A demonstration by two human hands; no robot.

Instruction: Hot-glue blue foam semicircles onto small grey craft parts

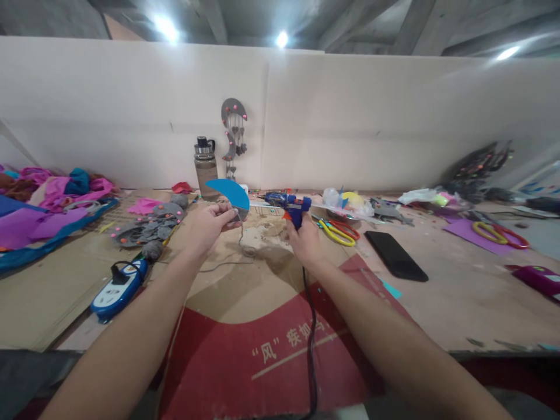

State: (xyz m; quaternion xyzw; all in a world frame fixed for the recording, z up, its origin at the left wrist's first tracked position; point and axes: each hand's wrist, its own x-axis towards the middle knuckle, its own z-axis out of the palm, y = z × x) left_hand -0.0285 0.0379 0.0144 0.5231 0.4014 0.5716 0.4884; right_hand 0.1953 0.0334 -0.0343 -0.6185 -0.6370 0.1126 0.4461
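My left hand (215, 223) is closed on a crescent-shaped felt piece (230, 192), blue on one face, with a grey part showing at its lower end. From there a grey yarn strand (241, 239) hangs down to the cardboard. A blue glue gun (294, 204) is gripped in my right hand (305, 234). Its nozzle points left toward the felt piece, and a clear glue stick sticks out behind. The gun's black cord (311, 326) runs down over the red printed cardboard (245, 361). A gap shows between nozzle and felt.
A blue power strip (119, 291) and grey felt pieces (151, 224) lie left, beside colourful fabric (56, 192). A water bottle (205, 166) stands at the back near a hanging moon ornament (234, 114). Rightward are yellow-handled scissors (336, 233) and a black phone (396, 255).
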